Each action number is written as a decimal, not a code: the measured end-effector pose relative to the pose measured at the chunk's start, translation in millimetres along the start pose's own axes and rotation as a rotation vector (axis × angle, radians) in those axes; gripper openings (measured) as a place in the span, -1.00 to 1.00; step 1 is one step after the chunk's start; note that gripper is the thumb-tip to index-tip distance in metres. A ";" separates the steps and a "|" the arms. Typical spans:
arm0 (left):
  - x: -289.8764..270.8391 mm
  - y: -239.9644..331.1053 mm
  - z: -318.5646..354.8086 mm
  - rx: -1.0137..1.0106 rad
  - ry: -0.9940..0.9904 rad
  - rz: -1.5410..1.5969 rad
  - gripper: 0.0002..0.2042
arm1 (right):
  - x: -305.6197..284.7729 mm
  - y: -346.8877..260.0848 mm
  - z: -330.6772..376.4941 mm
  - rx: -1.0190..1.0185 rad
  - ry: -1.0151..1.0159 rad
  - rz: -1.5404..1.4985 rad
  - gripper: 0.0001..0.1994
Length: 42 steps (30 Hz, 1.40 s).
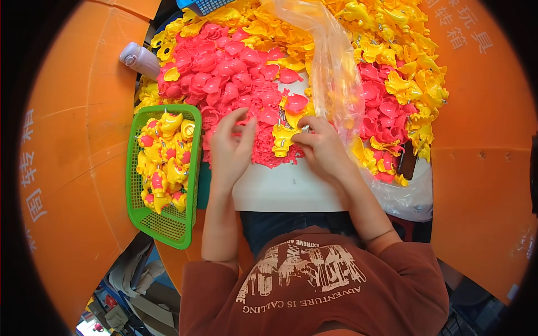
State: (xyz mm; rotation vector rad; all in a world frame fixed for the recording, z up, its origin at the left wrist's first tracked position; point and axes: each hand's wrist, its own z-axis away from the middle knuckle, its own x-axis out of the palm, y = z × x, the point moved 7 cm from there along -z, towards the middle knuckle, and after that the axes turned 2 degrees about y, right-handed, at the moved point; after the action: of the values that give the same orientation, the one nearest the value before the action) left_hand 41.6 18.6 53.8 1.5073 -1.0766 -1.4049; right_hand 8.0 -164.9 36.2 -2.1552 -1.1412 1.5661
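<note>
Yellow plastic piece (283,140) sits right at the near edge of the pink heap (232,73), between the 2 hands, on the white tabletop (291,187). Right hand (322,145) has its fingertips pinched together on that piece's right side (there's a small metal bit at the pinch, too tiny to make out). Left hand (230,148) is loose, fingers (238,119) spread apart and curled down onto the pink shells just left of the piece; can't tell if it actually grips one. Green mesh basket (188,168) of assembled yellow-and-pink toys sits just left of that hand. Clear plastic bag (336,73) hangs just beyond the right hand, over more yellow parts (414,84).
</note>
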 end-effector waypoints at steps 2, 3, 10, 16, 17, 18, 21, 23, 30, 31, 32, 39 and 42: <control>22.8 -14.8 -0.8 -0.148 -0.162 0.079 -0.69 | -8.9 -3.5 -2.9 0.000 -0.032 -0.091 -0.84; 41.2 -24.9 3.9 -0.291 -0.329 0.154 -0.64 | -16.2 -4.2 -4.2 -0.003 -0.002 -0.104 -0.84; 83.8 -37.0 14.9 -0.487 -0.392 1.012 -0.56 | -34.1 -27.4 -21.0 -0.149 0.163 -0.016 -0.77; 92.3 -34.9 1.4 -0.450 -0.333 0.876 -0.57 | -0.5 -32.7 -45.1 -0.228 -0.338 0.323 -0.93; 92.9 -33.2 -2.7 -0.405 -0.350 0.801 -0.58 | -0.8 -34.2 -52.6 -0.223 -0.340 0.327 -0.93; 91.9 -30.8 -5.9 -0.411 -0.350 0.801 -0.58 | 1.5 -33.6 -58.6 -0.181 -0.411 0.377 -0.94; 91.2 -26.0 -24.1 -0.362 -0.362 0.890 -0.59 | 5.5 -25.6 -75.5 -0.168 -0.497 0.425 -0.93; 91.1 -34.0 -34.5 -0.392 -0.285 0.952 -0.59 | 3.8 -24.2 -86.3 -0.211 -0.489 0.407 -0.89; 40.8 -48.9 -46.9 -0.202 0.036 0.996 -0.54 | -9.8 0.7 -92.1 -0.071 -0.016 0.225 -0.89; 35.4 -53.0 -46.3 -0.202 0.094 1.027 -0.53 | -1.2 7.7 -91.2 -0.051 -0.037 0.219 -0.88; 29.9 -56.7 -45.5 -0.200 0.157 1.058 -0.52 | 4.4 10.4 -93.2 -0.036 -0.059 0.212 -0.87; 53.7 -52.8 -38.2 -0.272 0.014 1.117 -0.51 | 18.3 23.6 -66.9 -0.141 -0.235 0.433 -0.92; 64.5 -44.7 -31.5 -0.276 -0.047 1.090 -0.52 | 14.6 32.6 -60.2 -0.073 -0.209 0.339 -0.92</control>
State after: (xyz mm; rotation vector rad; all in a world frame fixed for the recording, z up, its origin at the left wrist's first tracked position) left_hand 77.4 -27.9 -7.0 0.4908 -1.3486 -0.7442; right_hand 77.7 -161.8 30.3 -2.3763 -0.9356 1.9594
